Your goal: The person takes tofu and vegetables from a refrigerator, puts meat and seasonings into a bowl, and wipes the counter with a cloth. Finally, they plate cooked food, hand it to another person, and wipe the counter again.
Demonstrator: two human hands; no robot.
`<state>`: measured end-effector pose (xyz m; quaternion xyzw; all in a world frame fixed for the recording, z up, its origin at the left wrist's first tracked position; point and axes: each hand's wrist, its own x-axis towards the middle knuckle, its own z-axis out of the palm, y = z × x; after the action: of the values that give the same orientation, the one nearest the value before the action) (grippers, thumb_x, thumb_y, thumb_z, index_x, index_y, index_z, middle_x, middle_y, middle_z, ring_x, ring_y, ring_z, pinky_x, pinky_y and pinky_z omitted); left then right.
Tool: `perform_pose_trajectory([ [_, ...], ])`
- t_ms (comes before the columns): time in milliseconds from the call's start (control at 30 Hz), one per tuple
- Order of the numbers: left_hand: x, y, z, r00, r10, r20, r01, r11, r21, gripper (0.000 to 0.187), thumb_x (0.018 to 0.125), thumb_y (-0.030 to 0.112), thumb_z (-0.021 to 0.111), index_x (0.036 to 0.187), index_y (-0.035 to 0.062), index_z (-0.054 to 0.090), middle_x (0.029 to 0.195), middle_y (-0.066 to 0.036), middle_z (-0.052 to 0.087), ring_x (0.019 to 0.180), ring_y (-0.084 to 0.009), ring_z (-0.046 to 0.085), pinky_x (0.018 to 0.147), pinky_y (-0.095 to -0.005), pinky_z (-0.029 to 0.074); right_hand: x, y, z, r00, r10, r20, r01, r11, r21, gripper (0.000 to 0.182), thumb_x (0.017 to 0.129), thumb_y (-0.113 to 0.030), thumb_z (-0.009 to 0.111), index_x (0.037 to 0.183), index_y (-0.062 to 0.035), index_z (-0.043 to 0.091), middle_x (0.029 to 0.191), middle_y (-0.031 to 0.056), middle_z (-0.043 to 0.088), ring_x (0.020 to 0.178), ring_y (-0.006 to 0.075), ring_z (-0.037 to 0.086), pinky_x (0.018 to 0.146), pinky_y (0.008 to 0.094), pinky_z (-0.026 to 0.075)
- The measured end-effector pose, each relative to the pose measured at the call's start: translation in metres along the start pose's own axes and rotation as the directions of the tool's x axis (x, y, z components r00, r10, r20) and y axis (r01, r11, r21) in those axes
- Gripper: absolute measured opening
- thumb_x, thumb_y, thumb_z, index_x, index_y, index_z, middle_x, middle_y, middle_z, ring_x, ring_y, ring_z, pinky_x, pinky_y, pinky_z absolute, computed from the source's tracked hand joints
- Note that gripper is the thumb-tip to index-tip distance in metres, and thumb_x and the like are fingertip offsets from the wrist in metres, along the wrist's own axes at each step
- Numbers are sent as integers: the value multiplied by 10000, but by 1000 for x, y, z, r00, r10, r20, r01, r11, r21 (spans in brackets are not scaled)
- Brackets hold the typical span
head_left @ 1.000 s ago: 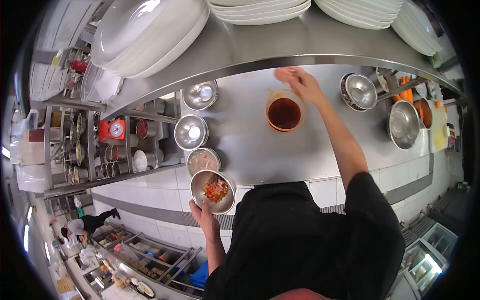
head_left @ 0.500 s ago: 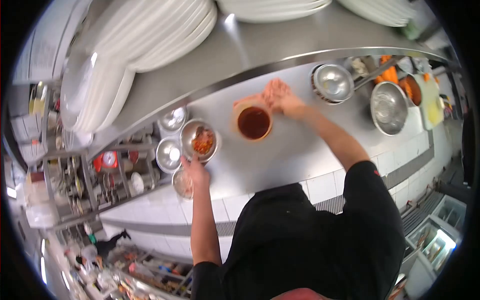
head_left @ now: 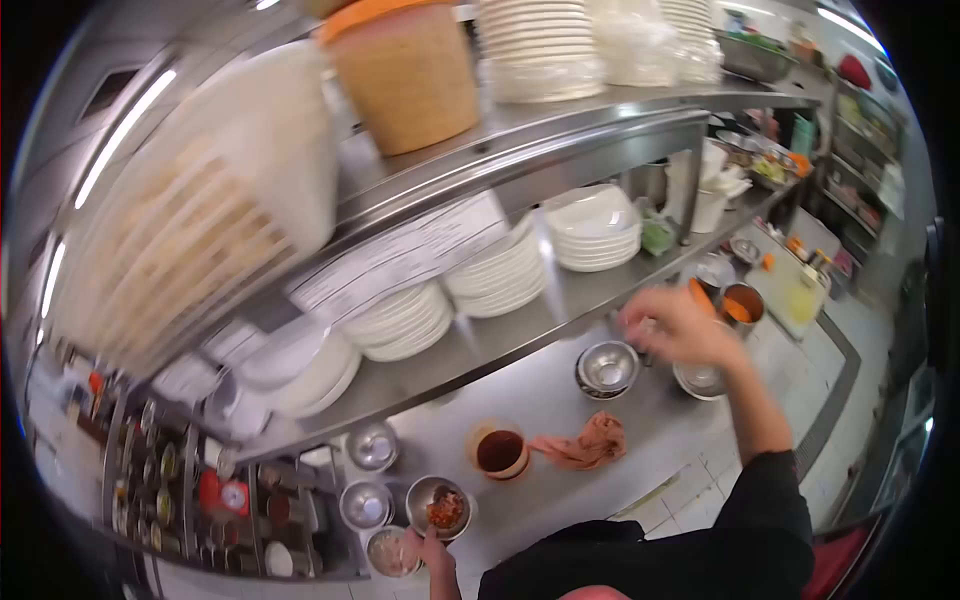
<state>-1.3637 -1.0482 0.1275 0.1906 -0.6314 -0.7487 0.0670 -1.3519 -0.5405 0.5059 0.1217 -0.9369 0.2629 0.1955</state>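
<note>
My left hand grips the near rim of a metal bowl holding a chopped red and orange mix. Two more metal bowls and a bowl of pale pinkish food stand to its left. Above the worktop, my right hand is raised, blurred, with bent fingers apart and no object visible in them. Below it are stacked metal bowls and a colander. Between my hands, a tub of dark red sauce stands beside a crumpled pinkish cloth.
A steel shelf with stacked white plates overhangs the back of the worktop. Higher up sit an orange-rimmed tub and more stacked dishes. To the far right are a cutting board and a pot with orange contents.
My right hand has left the cloth and moved right and up, over the stacked bowls. My left hand stays at the bowl. The view has tilted up, showing more shelving.
</note>
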Motion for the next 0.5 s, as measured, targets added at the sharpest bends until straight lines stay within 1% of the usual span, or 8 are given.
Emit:
perform_pose_trajectory([
  [33,-7,3,-7,999,6,-51,-7,1000,-17,338,904,-23,549,1224,36,458,1219,-115,555,1091,-208,576,903,-352,519,19,-24,-25,989,23,-148,-3,991,133,132,900,-87,678,1024,-44,664,932,81,668,841,198,650,766,322,511],
  [67,-13,11,-8,999,32,-34,-33,999,-31,352,889,-26,562,1225,28,472,1187,-107,574,1086,-202,583,926,-338,496,40,-40,-41,950,-109,-292,149,982,119,122,898,-40,665,1018,-22,651,939,56,649,852,144,618,782,285,492],
  [133,-18,13,-17,997,73,-6,-73,996,-46,373,874,-31,565,1237,14,490,1165,-101,594,1095,-195,581,966,-322,457,76,-92,-58,843,-266,-467,360,924,125,121,906,20,622,1025,2,632,1016,63,642,907,128,598,837,276,474],
  [200,-24,20,-28,994,86,-65,-90,994,-65,380,876,-35,556,1249,7,495,1174,-102,595,1110,-194,571,983,-321,442,103,-148,-56,706,-461,-538,587,805,81,159,898,50,600,1053,21,607,1062,129,645,991,190,598,919,315,457],
  [233,-29,24,-29,984,150,-100,-155,987,-51,363,880,-53,548,1236,2,508,1160,-102,596,1092,-197,575,977,-328,445,104,-181,-46,686,-489,-538,649,747,148,174,872,55,608,1041,13,616,1073,169,645,1030,232,602,948,341,451],
  [333,-49,22,-51,953,238,-185,-252,966,-51,345,884,-64,548,1224,-9,528,1140,-103,601,1072,-194,579,967,-332,449,118,-271,8,449,-835,-318,882,472,5,277,832,-18,685,1096,-32,602,1161,209,647,1008,299,647,845,385,525],
  [433,-73,21,-84,934,262,-243,-278,960,-31,336,880,-55,560,1214,-16,538,1116,-103,607,1057,-182,578,957,-329,451,143,-366,88,340,-914,-220,933,358,-47,468,816,-61,707,1264,-111,580,1398,101,576,1055,316,655,816,382,566],
  [500,-102,20,-109,924,232,-303,-247,969,-9,330,877,-53,564,1204,-18,540,1099,-102,609,1044,-176,577,951,-328,453,189,-420,138,265,-923,-278,931,320,-175,411,844,-68,636,1240,-37,534,1353,170,565,1047,338,662,781,408,581],
])
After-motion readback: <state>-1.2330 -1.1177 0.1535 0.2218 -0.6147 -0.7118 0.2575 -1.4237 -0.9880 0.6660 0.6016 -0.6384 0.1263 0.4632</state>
